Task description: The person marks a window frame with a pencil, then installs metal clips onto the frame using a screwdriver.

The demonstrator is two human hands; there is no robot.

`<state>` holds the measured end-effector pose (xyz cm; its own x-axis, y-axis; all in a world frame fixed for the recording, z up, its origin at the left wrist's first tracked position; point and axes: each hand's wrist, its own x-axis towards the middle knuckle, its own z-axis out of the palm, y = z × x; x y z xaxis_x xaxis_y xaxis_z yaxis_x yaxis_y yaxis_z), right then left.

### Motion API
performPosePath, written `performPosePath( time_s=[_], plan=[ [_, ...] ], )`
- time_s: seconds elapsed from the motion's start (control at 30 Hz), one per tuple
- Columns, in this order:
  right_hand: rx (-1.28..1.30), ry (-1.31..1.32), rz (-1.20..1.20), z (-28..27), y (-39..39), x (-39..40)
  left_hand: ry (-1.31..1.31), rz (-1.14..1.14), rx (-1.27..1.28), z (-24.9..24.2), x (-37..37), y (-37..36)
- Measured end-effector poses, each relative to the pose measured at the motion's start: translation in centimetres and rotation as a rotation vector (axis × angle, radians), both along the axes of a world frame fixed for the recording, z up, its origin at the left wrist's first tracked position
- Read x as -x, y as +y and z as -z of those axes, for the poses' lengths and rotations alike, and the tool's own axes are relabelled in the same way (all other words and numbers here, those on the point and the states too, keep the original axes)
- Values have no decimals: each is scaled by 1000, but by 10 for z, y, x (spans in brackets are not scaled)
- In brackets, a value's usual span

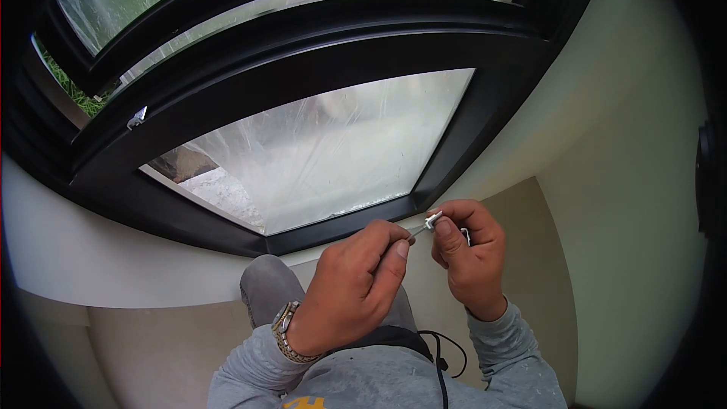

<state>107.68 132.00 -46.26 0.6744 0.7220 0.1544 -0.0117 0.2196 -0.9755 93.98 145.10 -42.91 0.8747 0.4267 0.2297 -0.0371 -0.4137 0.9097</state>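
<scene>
My right hand (471,256) pinches a small white and silver metal bracket (433,220) between thumb and fingers. A thin grey metal pin (418,232) runs from the bracket to the fingertips of my left hand (354,280), which are closed on its other end. Its exact kind is too small to tell. Another bit of shiny metal shows beside the right fingers. Both hands are close together in front of my body, just below the lower edge of the black window frame (326,238).
The upper window sash (174,19) is tilted open. On the frame's ledge at the left sits a small silver metal catch (137,117). Below is a fixed glass pane (326,151). A black cable (441,367) hangs at my waist. Pale walls (636,204) flank the window.
</scene>
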Motion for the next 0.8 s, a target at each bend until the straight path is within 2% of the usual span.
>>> performPosePath(
  time_s=[0.07,0.2,0.33,0.37,0.4,0.53,0.63,0.7,0.77,0.8],
  plan=[
    [-4,-289,89,6,2,0,53,27,99,2,1,3],
    [1,-451,88,4,2,-4,190,83,355,4,0,11],
    [94,-505,41,-1,-1,-5,131,60,229,14,-1,11],
    [121,-530,34,-1,-1,-5,127,38,134,13,-1,12],
    [121,-531,35,-1,-1,-5,123,17,38,12,-2,12],
    [130,-473,22,-2,1,-3,130,-56,36,17,-5,8],
    [111,-447,51,2,4,-4,181,-114,120,17,-8,6],
    [98,-440,70,5,5,-5,113,-158,143,22,-9,4],
    [138,-196,100,7,3,-6,132,-163,117,19,-7,2],
    [138,-196,98,6,2,-8,149,-171,90,18,-6,1]
  ],
)
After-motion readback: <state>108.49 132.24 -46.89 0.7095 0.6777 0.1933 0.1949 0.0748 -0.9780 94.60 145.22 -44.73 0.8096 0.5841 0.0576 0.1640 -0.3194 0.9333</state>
